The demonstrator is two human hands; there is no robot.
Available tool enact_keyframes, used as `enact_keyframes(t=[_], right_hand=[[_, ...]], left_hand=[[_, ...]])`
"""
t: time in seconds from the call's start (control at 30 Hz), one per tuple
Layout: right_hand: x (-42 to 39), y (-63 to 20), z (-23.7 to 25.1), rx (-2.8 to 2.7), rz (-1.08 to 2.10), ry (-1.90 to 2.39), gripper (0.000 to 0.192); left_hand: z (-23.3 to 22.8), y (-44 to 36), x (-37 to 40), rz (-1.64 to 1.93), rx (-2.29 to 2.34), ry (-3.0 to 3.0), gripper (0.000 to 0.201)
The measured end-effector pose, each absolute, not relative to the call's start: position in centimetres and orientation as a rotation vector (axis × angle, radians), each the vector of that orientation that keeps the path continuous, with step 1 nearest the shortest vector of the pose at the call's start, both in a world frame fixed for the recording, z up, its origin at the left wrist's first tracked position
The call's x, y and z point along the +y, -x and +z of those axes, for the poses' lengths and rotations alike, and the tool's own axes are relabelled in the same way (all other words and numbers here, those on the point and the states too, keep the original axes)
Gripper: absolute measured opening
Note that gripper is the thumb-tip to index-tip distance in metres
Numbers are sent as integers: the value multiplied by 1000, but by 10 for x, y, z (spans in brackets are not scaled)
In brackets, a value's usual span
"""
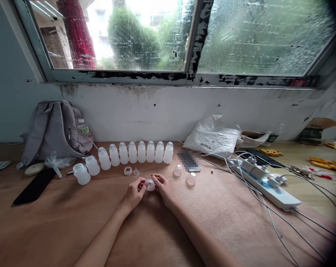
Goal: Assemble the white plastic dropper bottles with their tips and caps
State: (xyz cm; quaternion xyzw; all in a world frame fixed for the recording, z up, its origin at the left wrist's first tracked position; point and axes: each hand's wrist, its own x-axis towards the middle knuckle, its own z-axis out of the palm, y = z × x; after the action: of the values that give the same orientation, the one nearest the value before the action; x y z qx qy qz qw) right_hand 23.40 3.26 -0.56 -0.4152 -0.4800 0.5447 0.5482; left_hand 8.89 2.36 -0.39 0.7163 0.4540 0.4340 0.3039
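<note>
Both your hands meet on a small translucent ring (150, 184) at the middle of the counter (73, 222).

A row of white bottles (137, 152) stands behind the ring, along the wall; eight carry clear caps, and whether anything is in them cannot be told. At the left end of that row, two uncapped bottles (86, 170) stand open-mouthed, their insides not visible. Between the row and the ring lie a loose ring (128, 171) and a small clear nipple (136, 172). Right of the ring, two clear caps (184, 176) rest on the counter. Your left hand (134, 193) is partly curled, thumb and fingertips pinching the ring's left side. Your right hand (162, 188) is likewise half closed, fingertips gripping its right side.
</note>
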Motion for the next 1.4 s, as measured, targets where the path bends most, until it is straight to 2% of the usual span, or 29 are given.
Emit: enact_keyframes(t=[0.17,0.3,0.47,0.87,1.23,1.4], right_hand=[[27,-230,-2,-1374,1202,1008,29],[26,-228,-7,-1533,984,1101,17],[33,-234,-17,-1540,863,1172,5],[37,-238,-18,-1567,821,1254,12],[32,-233,-10,-1562,775,1256,6],[28,-236,-4,-1606,889,1148,25]], left_hand=[[-8,-92,24,1246,1314,-1750,21],[-7,-93,22,1220,1227,-1780,20],[-2,-92,17,1110,1125,-1971,25],[-7,-96,18,1077,1123,-2001,25],[-9,-101,18,1137,1223,-1887,25],[-14,-97,27,1212,1289,-1615,30]])
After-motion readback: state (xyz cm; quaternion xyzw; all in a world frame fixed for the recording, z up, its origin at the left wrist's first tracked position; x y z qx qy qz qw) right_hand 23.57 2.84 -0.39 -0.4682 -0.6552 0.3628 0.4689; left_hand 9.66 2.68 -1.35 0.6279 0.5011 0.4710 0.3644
